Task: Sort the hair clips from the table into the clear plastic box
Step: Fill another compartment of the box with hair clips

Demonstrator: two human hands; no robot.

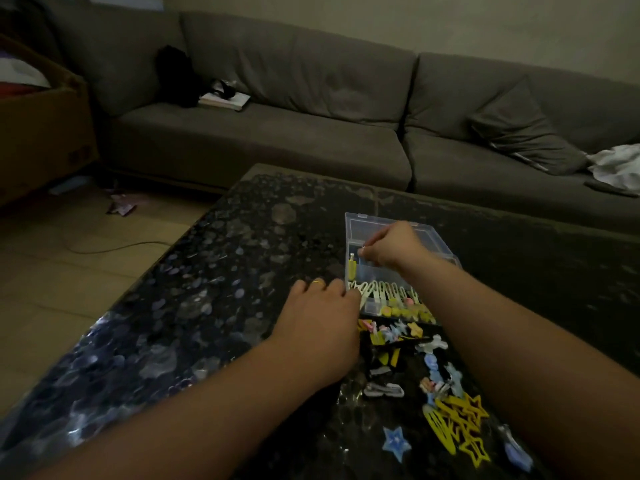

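A clear plastic box [356, 226] lies open on the dark speckled table [214, 271]. Its near compartment holds a row of pale yellow clips [384, 294], and a yellow clip [352, 270] stands by its left wall. My right hand [394, 247] hovers over the box, fingertips pinched on something small that I cannot make out. My left hand [322, 320] rests on the table against the box's near left corner, fingers curled; what they touch is hidden. Loose hair clips lie in front of the box: yellow stars [465, 431], a blue star [396, 443], and several pastel ones [391, 332].
A grey sofa [311, 126] runs along the table's far side, with a cushion [526, 133], white cloth [620, 164] and books [225, 98] on it. A cardboard box [41, 126] stands at the left. A cable [114, 249] and scraps lie on the floor.
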